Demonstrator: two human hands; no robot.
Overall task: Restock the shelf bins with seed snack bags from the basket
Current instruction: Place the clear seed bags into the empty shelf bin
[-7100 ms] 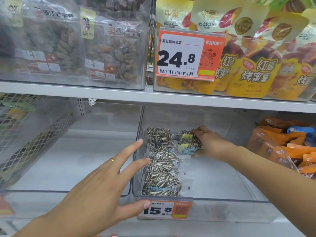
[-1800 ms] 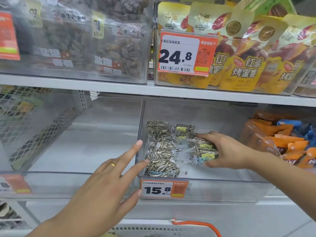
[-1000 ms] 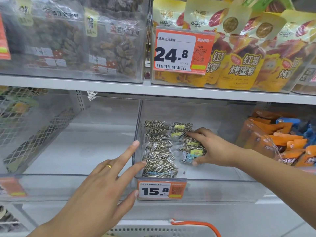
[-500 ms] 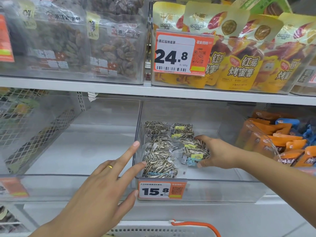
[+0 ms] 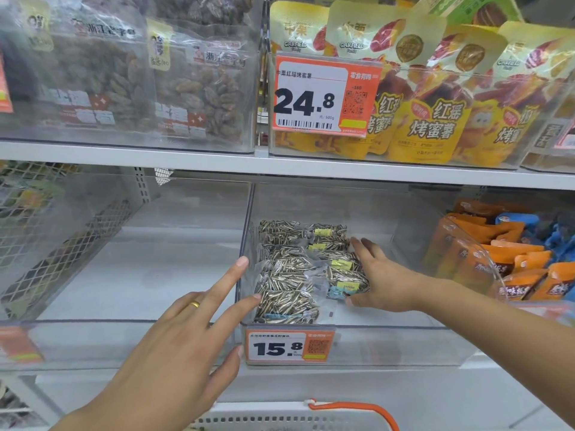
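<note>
Clear shelf bin, lower tier, price tag 15.8 clipped at front rim. Contents: seed snack bags, striped sunflower seeds in clear film, stacked in two short rows against the left wall, long axes running roughly nine to three o'clock. Right hand inside the bin at three o'clock of the stack, fingers nearly straight and laid against the right-hand row, thumb under the front bag's blue label; pressing rather than clasping, nothing enclosed. Left hand outside the bin at seven o'clock of the stack, fingers spread and straight, tips touching the bin's left front corner, holding nothing. Basket, white with orange handle, at six o'clock below the shelf; contents not visible. Nearer hand to the bags: right. Likely step: squaring the row leftward, toward nine o'clock, before fetching more. Bin floor at three o'clock unfilled; restock judged early.
</note>
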